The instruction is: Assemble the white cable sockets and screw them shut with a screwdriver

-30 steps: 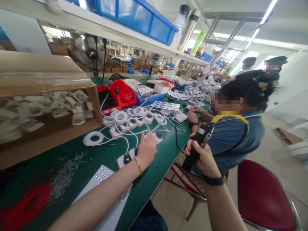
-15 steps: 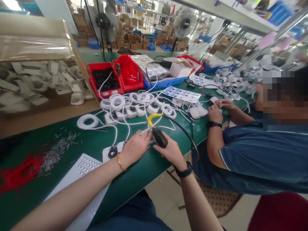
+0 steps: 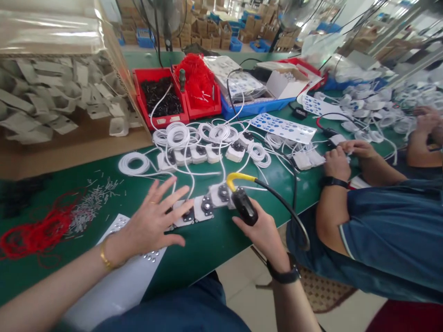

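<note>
My right hand (image 3: 258, 226) grips the black body of a corded electric screwdriver (image 3: 244, 206), whose yellow cable end bends over at the top. Its tip is hidden from view. Beside it stands a row of small white housings (image 3: 203, 208) with black round parts in them. Fingers spread, my left hand (image 3: 152, 221) hovers at the left end of that row and covers part of it; it holds nothing. White cables run from the housings to coils (image 3: 178, 136) behind. Under my left forearm lies a white sheet (image 3: 114, 286) with rows of small shiny round pieces.
Loose screws or pins (image 3: 92, 207) and a tangle of red strands (image 3: 38, 235) lie at left. Red bins (image 3: 161, 121) and a blue tray (image 3: 247, 109) stand behind. A carton of white parts (image 3: 114, 83) fills the left back. A co-worker's hands (image 3: 341, 159) work at right.
My left hand has left the housings beside the screwdriver, moved left and spread its fingers. More of the row now shows. The view has shifted, and the screwdriver stays in my right hand.
</note>
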`<move>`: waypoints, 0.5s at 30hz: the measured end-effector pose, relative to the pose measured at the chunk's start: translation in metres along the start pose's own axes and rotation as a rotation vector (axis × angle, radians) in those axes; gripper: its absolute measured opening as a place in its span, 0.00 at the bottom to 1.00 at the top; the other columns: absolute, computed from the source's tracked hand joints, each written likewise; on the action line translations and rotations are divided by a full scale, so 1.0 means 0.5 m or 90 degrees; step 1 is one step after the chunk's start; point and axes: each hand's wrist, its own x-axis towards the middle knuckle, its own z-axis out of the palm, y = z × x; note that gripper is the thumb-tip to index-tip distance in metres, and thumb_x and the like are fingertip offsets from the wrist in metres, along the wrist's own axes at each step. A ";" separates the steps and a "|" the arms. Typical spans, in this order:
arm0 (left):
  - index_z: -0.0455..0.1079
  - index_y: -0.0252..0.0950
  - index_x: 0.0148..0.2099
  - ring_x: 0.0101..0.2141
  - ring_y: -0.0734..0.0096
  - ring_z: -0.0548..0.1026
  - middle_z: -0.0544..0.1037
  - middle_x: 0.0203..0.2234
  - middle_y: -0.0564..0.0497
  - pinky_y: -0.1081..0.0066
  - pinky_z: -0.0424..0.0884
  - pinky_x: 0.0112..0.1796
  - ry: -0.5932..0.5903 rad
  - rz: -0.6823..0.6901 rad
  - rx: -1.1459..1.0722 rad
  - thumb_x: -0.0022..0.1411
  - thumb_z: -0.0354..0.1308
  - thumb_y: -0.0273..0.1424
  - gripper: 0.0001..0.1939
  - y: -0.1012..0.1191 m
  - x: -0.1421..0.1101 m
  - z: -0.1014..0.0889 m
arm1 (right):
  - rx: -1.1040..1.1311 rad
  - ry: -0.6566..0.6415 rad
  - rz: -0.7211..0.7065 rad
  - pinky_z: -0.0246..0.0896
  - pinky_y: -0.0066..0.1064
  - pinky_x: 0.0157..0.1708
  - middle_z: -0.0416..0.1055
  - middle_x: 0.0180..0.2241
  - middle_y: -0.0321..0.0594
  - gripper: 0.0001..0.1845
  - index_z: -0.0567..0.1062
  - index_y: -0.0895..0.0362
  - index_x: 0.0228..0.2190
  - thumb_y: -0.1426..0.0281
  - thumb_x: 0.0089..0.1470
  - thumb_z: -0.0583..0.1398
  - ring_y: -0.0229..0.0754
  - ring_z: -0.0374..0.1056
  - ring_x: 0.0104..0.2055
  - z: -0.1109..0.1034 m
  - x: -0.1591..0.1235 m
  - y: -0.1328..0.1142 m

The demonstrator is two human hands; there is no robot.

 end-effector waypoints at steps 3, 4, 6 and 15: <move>0.51 0.42 0.64 0.63 0.39 0.39 0.49 0.63 0.40 0.36 0.41 0.55 -0.072 -0.036 0.006 0.49 0.65 0.42 0.43 -0.034 -0.041 0.020 | -0.028 -0.005 0.011 0.65 0.44 0.46 0.72 0.44 0.38 0.30 0.66 0.47 0.51 0.61 0.43 0.64 0.51 0.69 0.46 -0.001 0.001 -0.005; 0.51 0.42 0.64 0.63 0.41 0.40 0.48 0.64 0.40 0.37 0.42 0.56 -0.088 -0.041 0.007 0.50 0.65 0.39 0.42 -0.039 -0.044 0.032 | -0.027 -0.004 0.013 0.65 0.44 0.45 0.73 0.43 0.38 0.30 0.66 0.47 0.50 0.61 0.43 0.64 0.51 0.70 0.45 -0.001 0.002 -0.006; 0.50 0.42 0.64 0.63 0.47 0.42 0.47 0.64 0.42 0.42 0.44 0.57 -0.097 -0.044 0.013 0.54 0.62 0.34 0.38 -0.042 -0.044 0.052 | -0.013 0.000 0.021 0.68 0.43 0.40 0.74 0.38 0.37 0.30 0.66 0.47 0.50 0.60 0.43 0.64 0.50 0.71 0.40 -0.001 0.004 -0.005; 0.57 0.35 0.61 0.58 0.46 0.56 0.63 0.56 0.38 0.44 0.42 0.58 -0.018 -0.018 -0.024 0.58 0.54 0.47 0.33 0.026 0.072 0.025 | 0.117 -0.033 0.138 0.65 0.30 0.18 0.68 0.24 0.32 0.31 0.68 0.55 0.46 0.58 0.40 0.66 0.38 0.66 0.18 -0.018 0.003 -0.004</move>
